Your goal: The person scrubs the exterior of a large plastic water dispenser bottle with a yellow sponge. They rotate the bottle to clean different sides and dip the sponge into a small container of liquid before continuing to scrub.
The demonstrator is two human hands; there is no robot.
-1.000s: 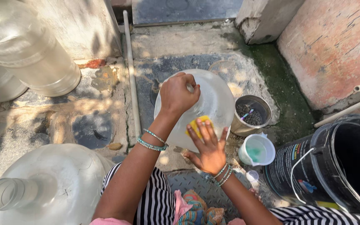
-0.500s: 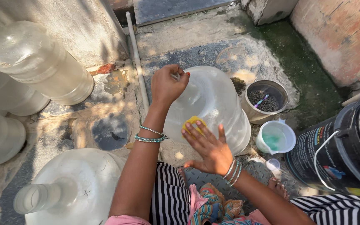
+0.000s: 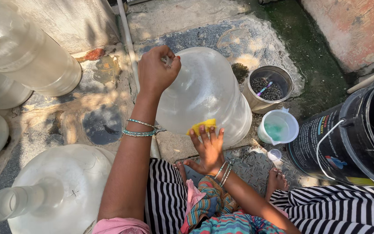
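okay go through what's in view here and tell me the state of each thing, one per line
Big clear jug: upright, neck gripped by left hand.
Yellow sponge: pressed on jug by right hand.
Metal pot: open, dark bits inside.
White cup: holds green liquid.
Black bucket: open.

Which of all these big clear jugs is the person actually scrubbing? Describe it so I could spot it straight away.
Start at the black bucket on the right and look left past the small white cup. The jug lies there on its side; the left hand grips its neck and the right hand presses a yellow sponge on it. No other jug is touched.
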